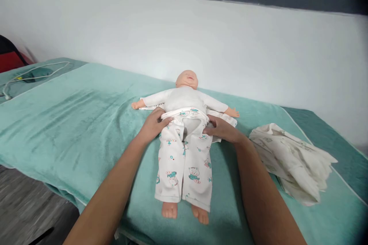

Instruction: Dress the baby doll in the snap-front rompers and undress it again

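A baby doll [184,97] lies on its back with its arms spread and its head at the far side. White baby pants [197,160] with a bear print cover its legs, and its bare feet stick out of the cuffs. At the left side of the waist, my left hand [155,123] is closed on the pants, thumb on top. My right hand [222,128] grips the pants at the opposite hip, its fingertips partly hidden by cloth. A printed white garment [227,118] is spread under the doll's back and arms.
Crumpled pale cloth [290,157] lies to the right on the green sheet [71,122] covering the table. A white cord [37,69] loops at the far left, near a red and black chair [10,59]. Behind the table stands a white wall [143,30].
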Motion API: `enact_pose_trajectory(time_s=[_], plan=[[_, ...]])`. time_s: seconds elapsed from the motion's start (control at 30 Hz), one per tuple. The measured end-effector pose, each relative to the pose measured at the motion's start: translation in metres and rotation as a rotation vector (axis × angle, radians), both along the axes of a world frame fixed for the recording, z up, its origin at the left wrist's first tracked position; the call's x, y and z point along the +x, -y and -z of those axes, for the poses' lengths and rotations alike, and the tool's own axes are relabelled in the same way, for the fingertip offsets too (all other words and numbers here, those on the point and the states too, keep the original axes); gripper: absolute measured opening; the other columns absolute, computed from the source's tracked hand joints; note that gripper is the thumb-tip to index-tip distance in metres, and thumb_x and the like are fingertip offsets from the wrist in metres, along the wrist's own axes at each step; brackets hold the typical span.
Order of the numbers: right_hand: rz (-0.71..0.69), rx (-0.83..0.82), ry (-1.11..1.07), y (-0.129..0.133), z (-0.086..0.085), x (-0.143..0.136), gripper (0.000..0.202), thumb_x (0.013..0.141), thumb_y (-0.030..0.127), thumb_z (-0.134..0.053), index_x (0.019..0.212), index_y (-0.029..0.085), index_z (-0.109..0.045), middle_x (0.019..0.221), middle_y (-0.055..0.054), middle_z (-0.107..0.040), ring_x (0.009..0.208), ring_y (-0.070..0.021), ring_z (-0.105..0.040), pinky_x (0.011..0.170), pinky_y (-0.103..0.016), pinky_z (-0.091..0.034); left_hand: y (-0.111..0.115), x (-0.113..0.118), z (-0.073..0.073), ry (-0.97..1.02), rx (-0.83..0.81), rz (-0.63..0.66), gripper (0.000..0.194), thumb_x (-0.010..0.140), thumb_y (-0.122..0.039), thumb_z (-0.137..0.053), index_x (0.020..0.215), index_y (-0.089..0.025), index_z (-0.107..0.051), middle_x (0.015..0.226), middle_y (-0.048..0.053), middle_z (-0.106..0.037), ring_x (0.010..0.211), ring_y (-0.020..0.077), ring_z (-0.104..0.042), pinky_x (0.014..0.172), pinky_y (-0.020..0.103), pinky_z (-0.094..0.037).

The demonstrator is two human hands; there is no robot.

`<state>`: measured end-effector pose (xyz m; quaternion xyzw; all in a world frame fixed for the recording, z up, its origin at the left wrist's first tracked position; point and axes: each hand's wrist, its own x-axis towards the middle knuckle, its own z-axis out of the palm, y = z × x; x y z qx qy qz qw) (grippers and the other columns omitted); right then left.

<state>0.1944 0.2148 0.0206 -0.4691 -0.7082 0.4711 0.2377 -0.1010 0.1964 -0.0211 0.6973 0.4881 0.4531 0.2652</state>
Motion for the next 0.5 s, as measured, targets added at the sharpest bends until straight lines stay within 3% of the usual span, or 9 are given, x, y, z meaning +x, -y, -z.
enact_pose_trajectory(time_s=[0.1,0.17,0.33,0.5], plan=[[0.058,-0.044,-0.011,0.01,0.003,-0.005,0.041,0.064,0.041,-0.081,0.097,0.018,-0.071,0.088,-0.003,-0.07,0.076,-0.0191,-0.06,0.067,-0.029,-0.048,0.007,-0.005,0.0,0.041,-0.05,0.077,0.031,0.082,-0.047,-0.066,0.094,-0.019,-0.06,0.101,0.002,-0.056,0.093,0.0173,-0.054,0.08,0.028,-0.043],[0.134,-0.015,0.006,0.02,0.005,-0.011,0.032,0.066,0.041,-0.078,0.085,0.017,-0.069,0.075,0.0,-0.065,0.066,-0.0151,-0.055,0.059,-0.026,-0.042,0.01,-0.006,0.0,0.046,-0.037,0.063,0.032,0.08,-0.048,-0.069,0.091,-0.019,-0.06,0.102,0.003,-0.057,0.095,0.018,-0.055,0.079,0.028,-0.044],[0.31,0.238,0.11,0.04,0.008,-0.027,0.029,0.073,0.038,-0.064,0.058,0.019,-0.046,0.056,0.005,-0.038,0.056,-0.0096,-0.034,0.051,-0.025,-0.024,0.017,0.001,0.003,-0.13,0.136,-0.124,0.03,0.084,-0.044,-0.065,0.069,-0.02,-0.053,0.076,0.0,-0.056,0.073,0.0171,-0.053,0.069,0.03,-0.038],[0.458,0.588,0.208,0.047,0.013,-0.044,0.034,0.073,0.031,-0.055,0.054,0.021,-0.027,0.054,0.006,-0.025,0.057,-0.0102,-0.028,0.055,-0.028,-0.02,0.019,0.006,0.012,-0.4,0.269,-0.371,0.022,0.086,-0.026,-0.05,0.064,-0.022,-0.047,0.062,0.002,-0.054,0.067,0.0199,-0.053,0.071,0.033,-0.035]])
